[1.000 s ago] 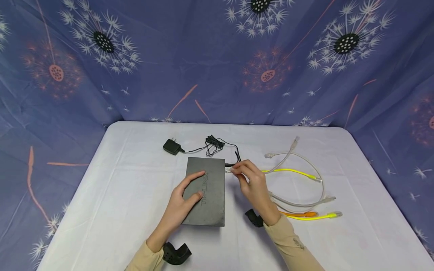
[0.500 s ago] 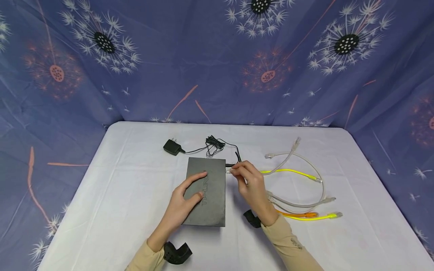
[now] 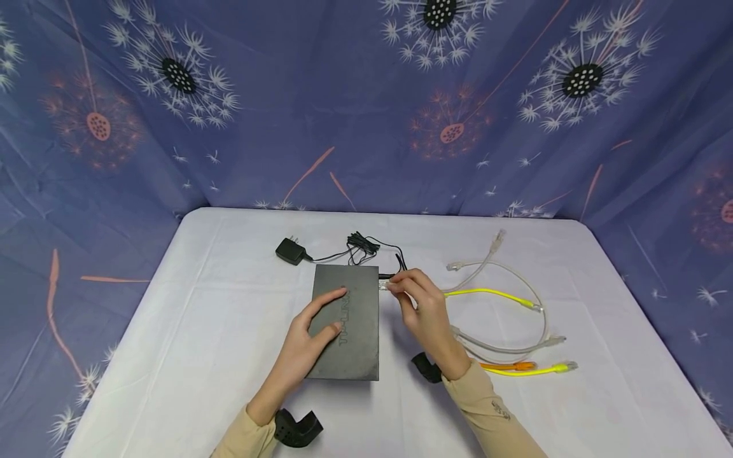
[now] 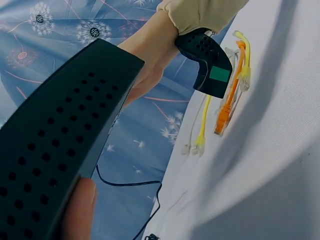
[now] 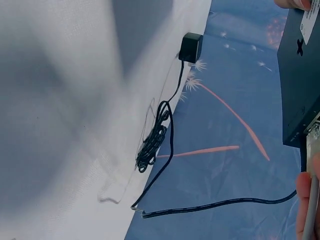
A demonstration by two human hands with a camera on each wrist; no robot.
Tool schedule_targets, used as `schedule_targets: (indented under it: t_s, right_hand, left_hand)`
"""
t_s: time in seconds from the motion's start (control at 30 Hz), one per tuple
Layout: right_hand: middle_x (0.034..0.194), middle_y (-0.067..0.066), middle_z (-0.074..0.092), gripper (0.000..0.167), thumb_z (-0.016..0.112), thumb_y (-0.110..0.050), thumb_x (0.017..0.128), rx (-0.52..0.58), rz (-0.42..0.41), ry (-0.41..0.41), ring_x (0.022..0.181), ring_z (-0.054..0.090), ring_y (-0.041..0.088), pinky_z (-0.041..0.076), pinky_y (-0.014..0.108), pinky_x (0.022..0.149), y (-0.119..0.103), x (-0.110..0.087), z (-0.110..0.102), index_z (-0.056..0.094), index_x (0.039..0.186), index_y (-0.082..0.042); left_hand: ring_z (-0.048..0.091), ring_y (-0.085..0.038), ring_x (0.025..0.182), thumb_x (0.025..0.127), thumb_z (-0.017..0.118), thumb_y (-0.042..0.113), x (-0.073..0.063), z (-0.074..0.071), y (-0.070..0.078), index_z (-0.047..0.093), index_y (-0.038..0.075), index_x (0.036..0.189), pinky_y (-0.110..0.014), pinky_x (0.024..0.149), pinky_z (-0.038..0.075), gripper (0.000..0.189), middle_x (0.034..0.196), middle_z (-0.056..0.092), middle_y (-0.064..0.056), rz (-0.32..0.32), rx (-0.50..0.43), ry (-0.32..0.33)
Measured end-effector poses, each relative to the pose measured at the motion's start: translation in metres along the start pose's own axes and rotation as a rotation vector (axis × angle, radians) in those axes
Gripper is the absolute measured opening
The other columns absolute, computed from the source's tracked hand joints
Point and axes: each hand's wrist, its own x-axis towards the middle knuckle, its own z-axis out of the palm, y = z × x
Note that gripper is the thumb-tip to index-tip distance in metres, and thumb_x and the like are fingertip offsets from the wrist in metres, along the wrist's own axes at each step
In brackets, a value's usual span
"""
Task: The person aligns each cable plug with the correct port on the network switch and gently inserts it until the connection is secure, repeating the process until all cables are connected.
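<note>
A black TP-LINK network switch [image 3: 357, 346] is held off the white table. My left hand [image 3: 300, 350] grips it, with thumb and index finger on top; fingertips [image 5: 295, 3] show at its underside in the right wrist view. My right hand [image 3: 426, 312] pinches the clear plug [image 3: 383, 286] of a grey network cable at the switch's right side. That plug [image 5: 313, 145] sits at a port in the right wrist view; how deep cannot be told. Beside it, a black power lead [image 3: 386, 277] meets the same side. In the left wrist view, the vented side [image 4: 65, 115] faces the camera.
A black power adapter [image 3: 292, 251] and its bundled cord [image 3: 362, 245] lie behind the switch. To the right are grey network cables [image 3: 515, 348], yellow ones [image 3: 492, 292] and an orange one [image 3: 518, 366]. A patterned blue cloth [image 3: 343, 114] hangs behind the table.
Both hands and the switch stay almost in place. The view shifts slightly, and the right hand keeps pinching the plug at the port.
</note>
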Motion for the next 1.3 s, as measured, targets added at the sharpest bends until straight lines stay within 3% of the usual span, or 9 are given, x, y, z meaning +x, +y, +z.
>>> schedule_targets:
  t_s: [0.33, 0.63, 0.87, 1.3]
  right_hand:
    - [0.09, 0.011, 0.062, 0.023, 0.069, 0.022, 0.072, -0.019, 0.019, -0.041, 0.085, 0.062, 0.026, 0.049, 0.028, 0.08, 0.002, -0.001, -0.001, 0.066, 0.08, 0.0]
    - [0.097, 0.011, 0.063, 0.026, 0.067, 0.022, 0.072, -0.021, 0.031, -0.048, 0.093, 0.06, 0.026, 0.046, 0.03, 0.086, 0.004, -0.004, -0.003, 0.069, 0.086, -0.001]
    - [0.1, 0.011, 0.064, 0.027, 0.068, 0.02, 0.073, -0.025, 0.037, -0.027, 0.095, 0.059, 0.027, 0.046, 0.032, 0.084, 0.003, -0.007, -0.01, 0.069, 0.088, -0.002]
    - [0.098, 0.009, 0.064, 0.026, 0.066, 0.02, 0.073, -0.04, 0.084, 0.018, 0.093, 0.057, 0.025, 0.042, 0.026, 0.079, 0.011, -0.018, -0.026, 0.07, 0.088, -0.002]
  left_hand:
    - [0.03, -0.019, 0.136, 0.088, 0.059, 0.004, 0.0, 0.003, -0.004, 0.054, 0.028, 0.136, -0.053, 0.106, 0.019, 0.054, 0.142, 0.045, 0.005, -0.015, -0.022, 0.057]
    - [0.028, -0.021, 0.137, 0.087, 0.059, 0.004, 0.001, 0.005, -0.007, 0.052, 0.027, 0.138, -0.056, 0.106, 0.018, 0.056, 0.145, 0.042, 0.003, -0.023, -0.042, 0.069]
    - [0.03, -0.018, 0.135, 0.087, 0.058, 0.004, 0.0, 0.003, -0.006, 0.053, 0.032, 0.136, -0.052, 0.105, 0.021, 0.056, 0.143, 0.042, 0.006, -0.053, -0.043, 0.084]
    - [0.032, -0.021, 0.133, 0.087, 0.057, 0.003, 0.0, 0.0, -0.007, 0.053, 0.03, 0.136, -0.048, 0.1, 0.026, 0.056, 0.145, 0.039, 0.005, -0.066, -0.07, 0.108]
